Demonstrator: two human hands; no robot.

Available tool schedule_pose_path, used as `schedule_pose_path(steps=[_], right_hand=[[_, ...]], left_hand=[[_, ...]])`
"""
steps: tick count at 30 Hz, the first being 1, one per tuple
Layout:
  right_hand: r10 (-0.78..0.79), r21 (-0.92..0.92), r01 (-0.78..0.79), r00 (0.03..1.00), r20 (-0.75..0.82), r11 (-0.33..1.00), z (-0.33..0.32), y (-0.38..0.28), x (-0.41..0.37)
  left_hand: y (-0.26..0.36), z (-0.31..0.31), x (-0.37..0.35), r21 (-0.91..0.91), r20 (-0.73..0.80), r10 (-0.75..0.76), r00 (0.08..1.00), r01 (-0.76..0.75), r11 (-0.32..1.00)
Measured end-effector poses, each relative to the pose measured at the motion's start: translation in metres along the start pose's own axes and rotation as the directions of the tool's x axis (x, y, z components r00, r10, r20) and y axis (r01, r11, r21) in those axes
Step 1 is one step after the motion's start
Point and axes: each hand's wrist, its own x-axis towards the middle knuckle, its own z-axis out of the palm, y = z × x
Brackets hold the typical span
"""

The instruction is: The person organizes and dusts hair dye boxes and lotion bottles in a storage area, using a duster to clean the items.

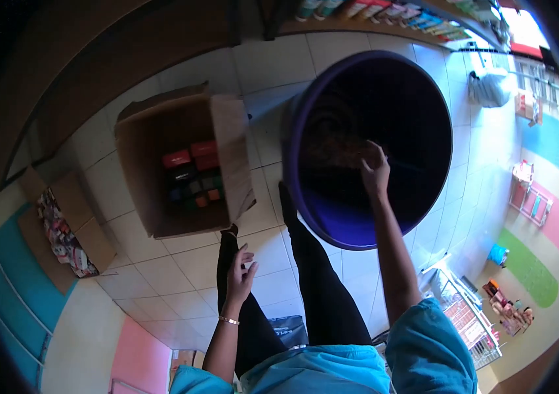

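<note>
My right hand (374,169) is over the mouth of a large purple tub (345,226), its fingers loosely curled and apart, with nothing visible in them. The inside of the tub is dark, and its contents are hard to make out. My left hand (242,272) hangs in front of my leg, fingers apart and empty, below an open cardboard box (235,157). Several small red, dark and orange boxes (191,157) lie inside that cardboard box.
Another open carton (73,210) with colourful packets stands at the left. Shelves with bottles (397,14) run along the top. A plastic bag (491,87) and a wire rack (466,315) are at the right. My feet are between carton and tub.
</note>
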Motion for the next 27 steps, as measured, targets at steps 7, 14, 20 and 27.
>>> schedule_pose_path(steps=[7, 14, 20, 27], right_hand=[[0.165, -0.826, 0.199, 0.93, 0.329, 0.528, -0.029, 0.167, 0.039], [0.211, -0.383, 0.089, 0.71, 0.672, 0.92, -0.045, 0.148, -0.032], [0.211, -0.291, -0.025, 0.747, 0.631, 0.957, -0.04, 0.093, -0.126], [0.292, -0.374, -0.08, 0.779, 0.554, 0.924, -0.028, 0.065, -0.13]], left_hand=[[0.065, 0.093, 0.049, -0.193, 0.014, 0.084, 0.996, -0.08, 0.978], [0.064, 0.119, 0.044, -0.175, 0.099, 0.117, 0.988, -0.098, 0.98], [0.063, 0.093, 0.045, 0.101, 0.172, 0.081, 0.982, -0.099, 0.99], [0.055, 0.065, 0.012, 0.113, 0.179, 0.133, 0.975, -0.155, 0.981]])
